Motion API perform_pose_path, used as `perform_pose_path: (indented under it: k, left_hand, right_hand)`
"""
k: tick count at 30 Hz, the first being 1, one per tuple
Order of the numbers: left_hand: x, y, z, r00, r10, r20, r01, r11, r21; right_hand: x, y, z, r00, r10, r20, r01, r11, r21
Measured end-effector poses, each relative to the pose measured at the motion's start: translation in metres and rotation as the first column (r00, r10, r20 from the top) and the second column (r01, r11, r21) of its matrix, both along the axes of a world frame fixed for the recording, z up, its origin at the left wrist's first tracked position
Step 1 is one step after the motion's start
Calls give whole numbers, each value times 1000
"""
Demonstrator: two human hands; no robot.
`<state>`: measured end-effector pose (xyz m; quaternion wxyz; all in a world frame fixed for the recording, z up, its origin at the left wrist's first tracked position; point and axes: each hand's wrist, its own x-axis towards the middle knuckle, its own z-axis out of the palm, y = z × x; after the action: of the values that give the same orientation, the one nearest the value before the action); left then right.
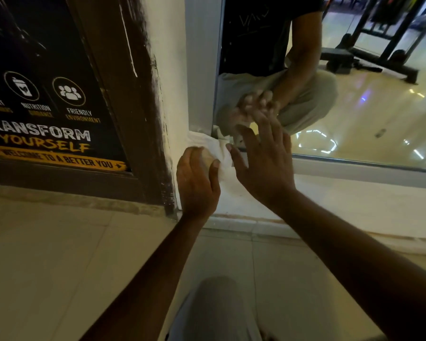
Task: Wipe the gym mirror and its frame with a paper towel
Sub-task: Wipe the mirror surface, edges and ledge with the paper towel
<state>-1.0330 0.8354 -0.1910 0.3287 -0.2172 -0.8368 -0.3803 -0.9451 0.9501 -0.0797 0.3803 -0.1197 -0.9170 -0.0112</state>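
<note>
A knee (pixel 217 308) in grey cloth is lowest in view, above a tiled floor (pixel 59 254). The left hand (pixel 197 179) grips a bunched paper towel (pixel 221 153) at the lower left corner of the frame (pixel 202 70). The right hand (pixel 266 158) has straight, spread fingers and touches the mirror (pixel 354 119) near that corner. A poster (pixel 47 94) hangs left.

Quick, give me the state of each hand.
Left hand: fingers curled, gripping the paper towel at the mirror frame's bottom corner.
Right hand: open, fingers straight, holding nothing.
</note>
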Motion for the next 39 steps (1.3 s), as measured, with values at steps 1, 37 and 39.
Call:
perform_pose_path:
  k: [1, 37, 39]
  left_hand:
    - [3, 5, -3, 1000, 9, -7, -9, 1000, 17]
    - [-56, 6, 75, 967, -40, -253, 0, 987, -160]
    - [-48, -3, 53, 974, -47, -221, -4, 974, -225]
  right_hand:
    - [0, 5, 2, 1000, -1, 2, 1, 996, 85]
    - [-34, 43, 10, 989, -79, -123, 89, 993, 78]
    - [-36, 43, 9, 989, -82, -120, 92, 992, 84]
